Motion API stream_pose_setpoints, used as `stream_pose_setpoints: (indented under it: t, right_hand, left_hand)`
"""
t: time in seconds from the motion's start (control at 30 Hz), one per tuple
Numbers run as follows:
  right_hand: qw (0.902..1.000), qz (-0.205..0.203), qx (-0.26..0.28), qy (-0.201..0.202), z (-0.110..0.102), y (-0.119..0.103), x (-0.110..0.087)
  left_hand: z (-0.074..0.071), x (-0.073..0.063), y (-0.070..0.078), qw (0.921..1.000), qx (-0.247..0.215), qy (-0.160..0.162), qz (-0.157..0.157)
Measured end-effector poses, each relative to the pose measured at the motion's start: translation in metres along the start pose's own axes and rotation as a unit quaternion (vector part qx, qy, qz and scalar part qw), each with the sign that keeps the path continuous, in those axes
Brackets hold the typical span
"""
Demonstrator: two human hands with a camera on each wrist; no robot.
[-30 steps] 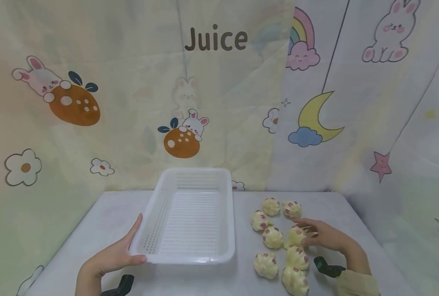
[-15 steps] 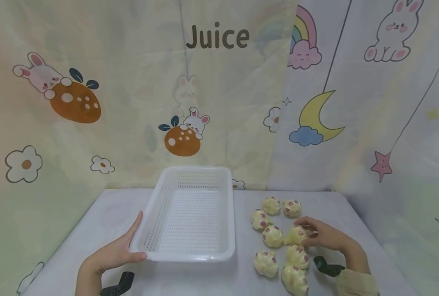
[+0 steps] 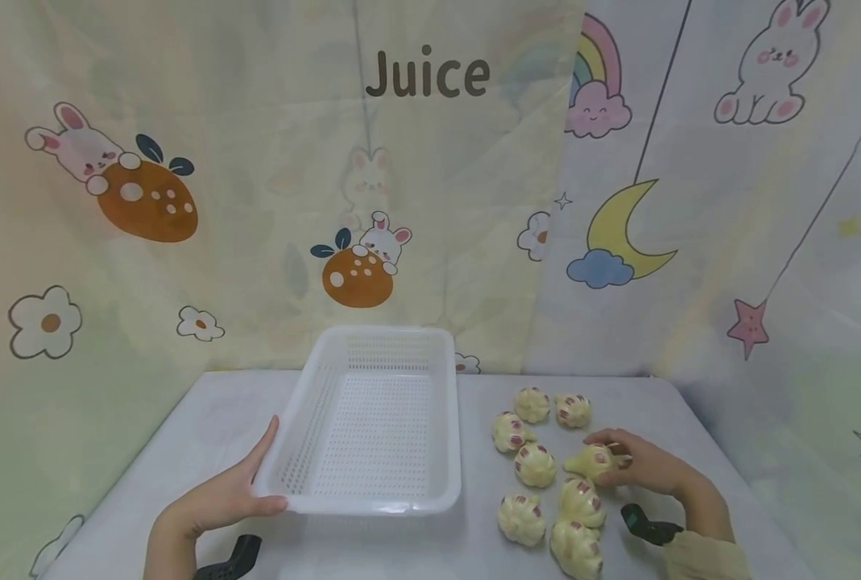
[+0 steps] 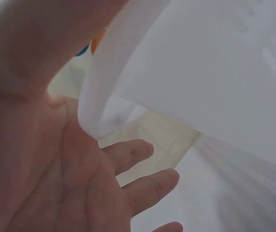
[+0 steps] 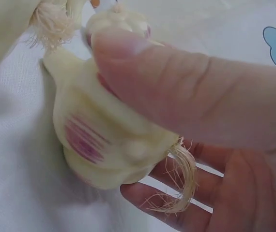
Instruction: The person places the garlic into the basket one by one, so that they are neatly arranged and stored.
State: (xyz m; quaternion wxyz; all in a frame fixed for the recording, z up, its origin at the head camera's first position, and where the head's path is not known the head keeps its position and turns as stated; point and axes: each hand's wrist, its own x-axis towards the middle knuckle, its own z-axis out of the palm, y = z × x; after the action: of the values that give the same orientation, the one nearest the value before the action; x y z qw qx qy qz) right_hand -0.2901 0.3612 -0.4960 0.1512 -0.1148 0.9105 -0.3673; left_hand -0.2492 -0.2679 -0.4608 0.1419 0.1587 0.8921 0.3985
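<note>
In the head view, my left hand (image 3: 216,498) holds the near left corner of a white perforated plastic basket (image 3: 444,499). The left wrist view shows the basket's rim (image 4: 92,113) between the thumb and the outstretched fingers (image 4: 152,191) beneath it. On the right, my right hand (image 3: 643,461) grips a pale garlic bulb (image 3: 591,461) with purple streaks. Up close, the thumb lies across that bulb's top (image 5: 99,130) and fingers reach under its tuft of roots. Its stem points left.
Several more garlic bulbs lie around the gripped one: two at the back (image 3: 532,404), others to its left (image 3: 535,465), and two touching in front (image 3: 577,548). A patterned cloth (image 3: 437,185) hangs behind the white table (image 3: 658,403).
My right hand has closed in around the garlic bulb and shifted slightly right with it, away from the bulb to its left. The left hand and the basket stay in place.
</note>
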Motion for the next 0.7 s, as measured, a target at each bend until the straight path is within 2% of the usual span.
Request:
stream_pose_setpoints:
  t: [0.2, 0.4, 0.57, 0.7]
  right_hand:
    - [0.9998, 0.009, -0.004, 0.015, 0.0006, -0.0001, 0.0011]
    - [0.999, 0.022, -0.008, 0.038, 0.0011, -0.0003, 0.0022]
    - [0.9974, 0.029, 0.006, 0.065, 0.0031, -0.0011, 0.0042]
    - [0.995, 0.05, -0.015, 0.085, 0.0018, -0.0041, 0.0026]
  left_hand:
    - [0.002, -0.0017, 0.0035, 0.9999, -0.007, 0.002, 0.014]
    - [0.007, -0.0056, -0.0027, 0.9998, 0.007, 0.009, 0.014]
    - [0.0028, -0.0072, -0.0035, 0.9998, 0.002, 0.006, 0.017]
    - [0.001, -0.0046, 0.0011, 0.9998, -0.004, 0.007, 0.02]
